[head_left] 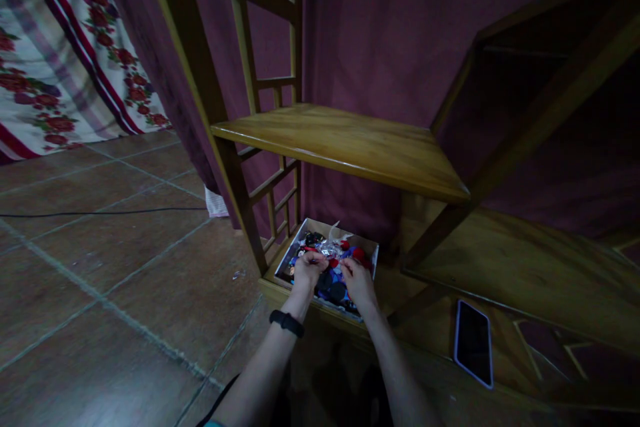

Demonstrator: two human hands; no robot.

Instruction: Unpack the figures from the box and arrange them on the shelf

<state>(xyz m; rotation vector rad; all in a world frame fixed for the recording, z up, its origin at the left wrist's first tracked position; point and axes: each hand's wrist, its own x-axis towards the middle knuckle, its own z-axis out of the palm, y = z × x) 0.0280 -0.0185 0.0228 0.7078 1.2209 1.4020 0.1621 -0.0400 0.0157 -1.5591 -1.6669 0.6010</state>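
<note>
A shallow white-rimmed box [371,248] stands on the low wooden shelf, filled with a jumble of small items in red, blue, black and white. Over its middle are both of my hands, close to each other. My left hand [309,269] has its fingers drawn together in a pinch, and a dark band [287,323] circles that wrist. My right hand [356,277] is also closed, fingertips pointing towards the left ones. Whatever the fingers pinch is too small to name. Crinkled clear plastic [331,248] lies just beyond the fingertips.
Above the box juts a wooden shelf board [345,140], with a slatted side frame [220,100] at its left. A phone [473,344] lies on the wood to the right. Purple curtain [380,33] hangs behind. A dark cable [105,213] crosses the tiled floor [125,267].
</note>
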